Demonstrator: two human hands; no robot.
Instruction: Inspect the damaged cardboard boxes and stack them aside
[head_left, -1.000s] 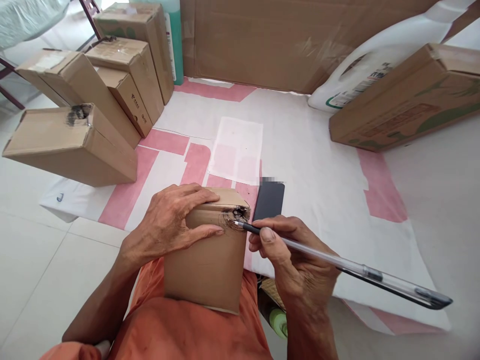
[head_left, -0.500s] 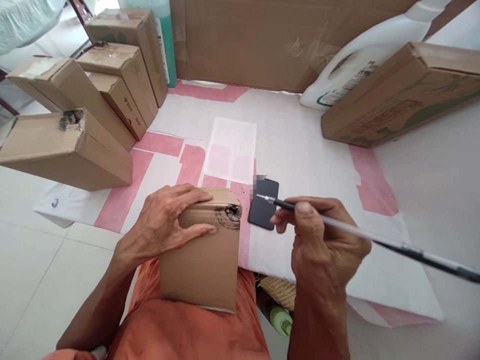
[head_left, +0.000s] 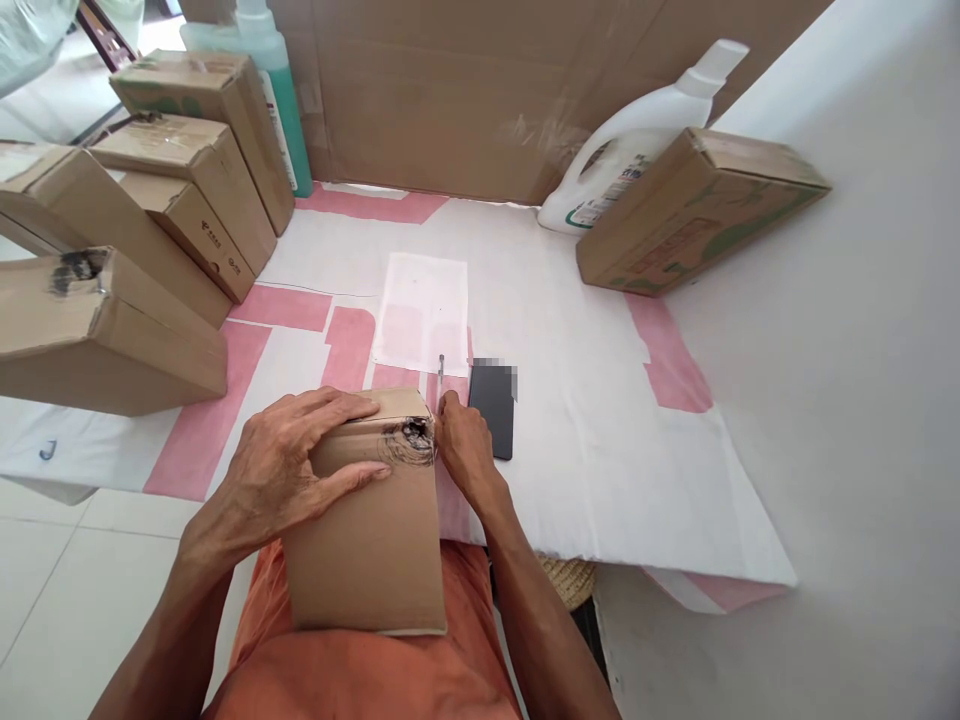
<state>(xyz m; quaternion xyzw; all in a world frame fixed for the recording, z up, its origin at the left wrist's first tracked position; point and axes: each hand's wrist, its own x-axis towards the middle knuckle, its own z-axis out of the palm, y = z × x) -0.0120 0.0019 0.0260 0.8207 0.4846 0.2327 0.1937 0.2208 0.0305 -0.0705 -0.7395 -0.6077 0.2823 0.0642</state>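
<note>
A blue "J" on the white sheet [head_left: 48,451]; box and bottle labels unreadable.

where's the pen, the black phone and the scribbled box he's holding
pen [head_left: 441,366], head view, on the tip showing above the right hand
black phone [head_left: 493,420], head view, middle of its dark face
scribbled box [head_left: 371,545], head view, middle of its plain front face
</note>
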